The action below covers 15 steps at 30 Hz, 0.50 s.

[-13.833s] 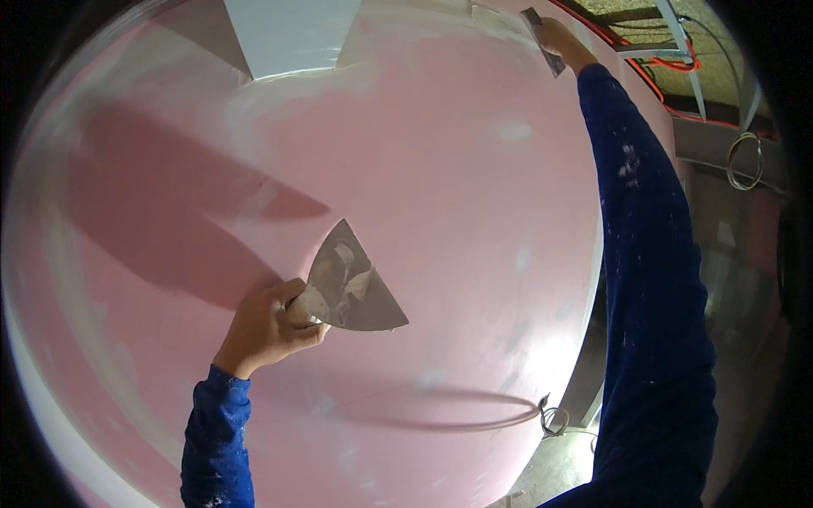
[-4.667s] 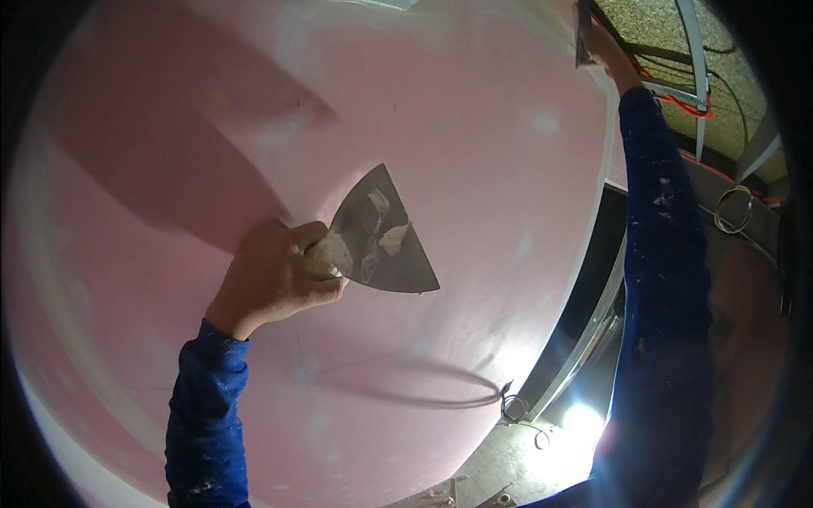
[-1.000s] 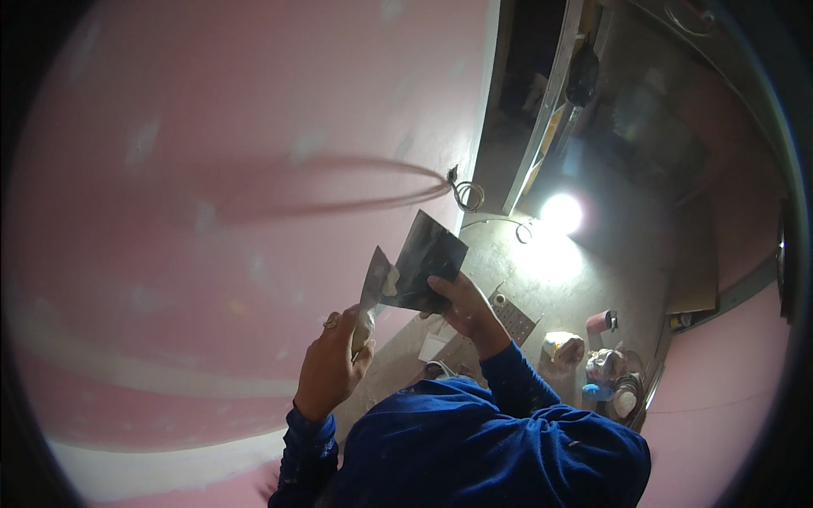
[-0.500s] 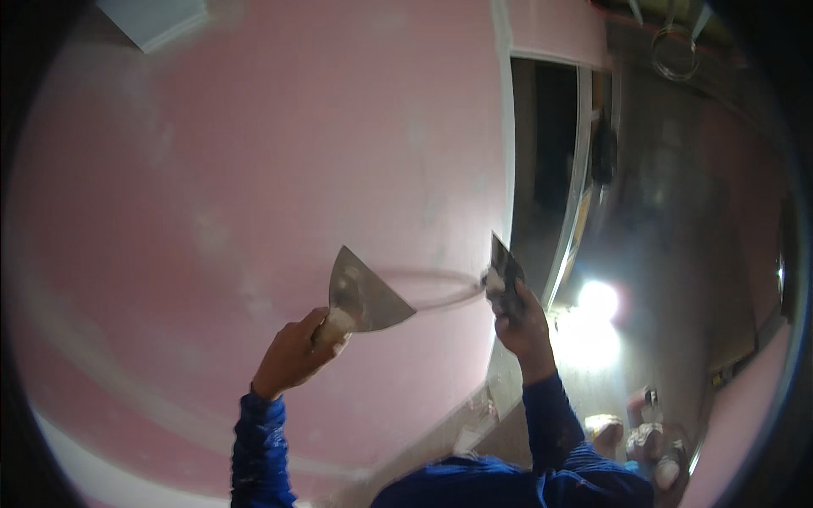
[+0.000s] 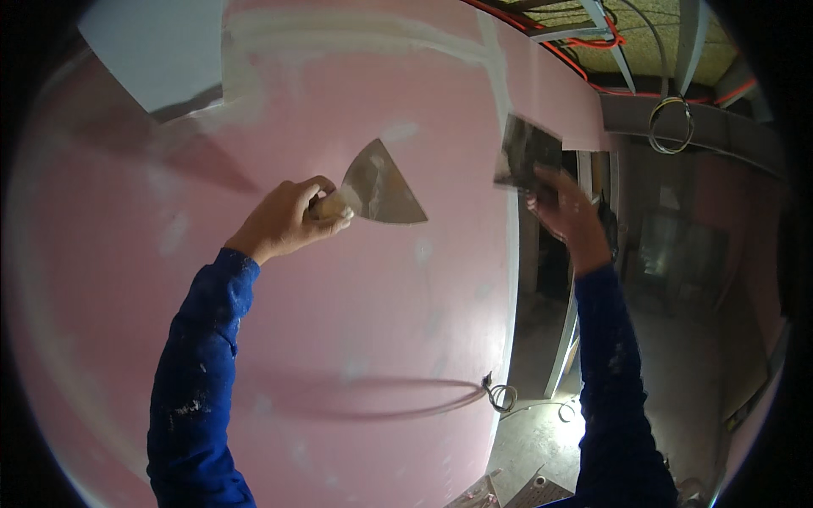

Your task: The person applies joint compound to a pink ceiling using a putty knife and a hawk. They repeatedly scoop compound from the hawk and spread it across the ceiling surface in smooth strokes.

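Note:
My left hand [image 5: 284, 216] is closed round the handle of a broad, fan-shaped putty knife [image 5: 385, 188], whose metal blade carries pale smears and points right. In front of the pink plasterboard wall [image 5: 356, 305], that knife is held up, and I cannot tell whether it touches the board. Farther right, my right hand [image 5: 569, 212] grips a dark, square-bladed scraper [image 5: 527, 154] beside the whitish joint strip [image 5: 511, 279] at the wall's edge. Motion blurs this blade, and its contact with the wall is unclear. Whitish specks mark both blue sleeves.
A short coil of cable [image 5: 503, 397] sticks out low at the wall's edge. Above right are metal ceiling framing [image 5: 622, 55], orange cable and a hanging wire coil [image 5: 671, 127]. A pale boxed-out panel [image 5: 161, 51] juts out upper left. A bright light [image 5: 569, 419] shines near the floor.
Both hands have risen with their tools, and my arms stretch farther up. The right blade has turned its flat face into view. My view has tilted upward, showing more ceiling.

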Each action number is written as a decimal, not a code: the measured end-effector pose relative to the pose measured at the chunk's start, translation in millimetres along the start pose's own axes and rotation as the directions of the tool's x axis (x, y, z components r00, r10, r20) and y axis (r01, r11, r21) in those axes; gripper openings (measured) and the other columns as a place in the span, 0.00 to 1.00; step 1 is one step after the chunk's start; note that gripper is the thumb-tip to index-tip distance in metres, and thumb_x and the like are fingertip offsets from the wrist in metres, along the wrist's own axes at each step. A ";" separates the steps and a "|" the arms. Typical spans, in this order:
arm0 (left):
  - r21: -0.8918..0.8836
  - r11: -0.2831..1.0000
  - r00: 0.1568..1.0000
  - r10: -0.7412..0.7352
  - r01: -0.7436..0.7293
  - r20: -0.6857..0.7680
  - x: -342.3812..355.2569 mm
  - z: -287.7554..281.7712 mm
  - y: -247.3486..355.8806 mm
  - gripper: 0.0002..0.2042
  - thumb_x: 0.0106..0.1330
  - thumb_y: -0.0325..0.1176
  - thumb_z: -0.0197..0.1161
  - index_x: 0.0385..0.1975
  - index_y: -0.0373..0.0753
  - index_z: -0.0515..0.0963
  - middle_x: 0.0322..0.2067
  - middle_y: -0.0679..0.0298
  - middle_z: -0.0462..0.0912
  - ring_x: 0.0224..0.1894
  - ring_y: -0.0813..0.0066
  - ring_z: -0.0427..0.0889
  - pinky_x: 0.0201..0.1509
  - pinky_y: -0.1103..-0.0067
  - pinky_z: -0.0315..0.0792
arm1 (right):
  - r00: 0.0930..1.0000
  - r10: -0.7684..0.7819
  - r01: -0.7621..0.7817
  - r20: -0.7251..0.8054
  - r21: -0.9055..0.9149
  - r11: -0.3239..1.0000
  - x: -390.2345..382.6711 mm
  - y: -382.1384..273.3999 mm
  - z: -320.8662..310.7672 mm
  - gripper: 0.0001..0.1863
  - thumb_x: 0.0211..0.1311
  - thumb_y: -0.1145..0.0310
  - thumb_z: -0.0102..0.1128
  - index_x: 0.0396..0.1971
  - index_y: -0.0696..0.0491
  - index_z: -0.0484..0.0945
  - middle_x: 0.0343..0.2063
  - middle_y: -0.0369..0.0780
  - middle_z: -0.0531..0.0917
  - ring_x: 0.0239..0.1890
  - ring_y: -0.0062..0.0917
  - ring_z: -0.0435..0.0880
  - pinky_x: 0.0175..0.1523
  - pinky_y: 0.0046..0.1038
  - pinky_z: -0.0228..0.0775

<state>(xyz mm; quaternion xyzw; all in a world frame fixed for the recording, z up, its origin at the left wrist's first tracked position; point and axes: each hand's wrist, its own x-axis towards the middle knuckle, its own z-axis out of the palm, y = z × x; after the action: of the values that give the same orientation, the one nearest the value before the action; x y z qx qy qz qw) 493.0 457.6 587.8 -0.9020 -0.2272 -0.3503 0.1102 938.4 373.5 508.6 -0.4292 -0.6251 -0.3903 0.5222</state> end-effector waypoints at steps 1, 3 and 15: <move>0.009 1.000 0.999 0.010 -0.010 -0.031 6.6 2.9 -5.0 0.20 0.65 0.46 0.71 0.44 0.34 0.82 0.32 0.54 0.89 0.35 0.61 0.89 0.41 0.70 0.82 | 0.995 -0.101 0.099 -0.024 -0.076 0.992 28.9 16.5 -1.5 0.26 0.57 0.73 0.74 0.56 0.53 0.79 0.50 0.48 0.86 0.49 0.35 0.87 0.54 0.33 0.79; 0.010 1.000 0.996 0.008 -0.007 -0.094 12.0 10.6 -13.9 0.21 0.64 0.47 0.71 0.46 0.34 0.82 0.33 0.54 0.89 0.34 0.62 0.89 0.41 0.71 0.82 | 0.987 -0.158 0.146 -0.031 -0.249 0.957 97.1 51.4 2.9 0.22 0.59 0.68 0.73 0.54 0.52 0.82 0.46 0.50 0.86 0.49 0.45 0.86 0.53 0.38 0.79; 0.067 0.980 0.911 0.197 -0.185 -0.363 11.5 35.2 -39.1 0.22 0.62 0.48 0.73 0.46 0.36 0.84 0.30 0.57 0.88 0.29 0.62 0.88 0.36 0.72 0.81 | 0.924 0.335 -0.275 -0.184 0.289 0.917 405.0 166.3 82.4 0.18 0.66 0.62 0.61 0.55 0.48 0.81 0.41 0.44 0.87 0.44 0.34 0.86 0.48 0.45 0.81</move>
<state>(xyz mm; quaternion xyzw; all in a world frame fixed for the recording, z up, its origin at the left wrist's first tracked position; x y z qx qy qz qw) 501.9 508.1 571.6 -0.8363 -0.1186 -0.4972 0.1984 1034.4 557.2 902.9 -0.4025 -0.5306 -0.2660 0.6970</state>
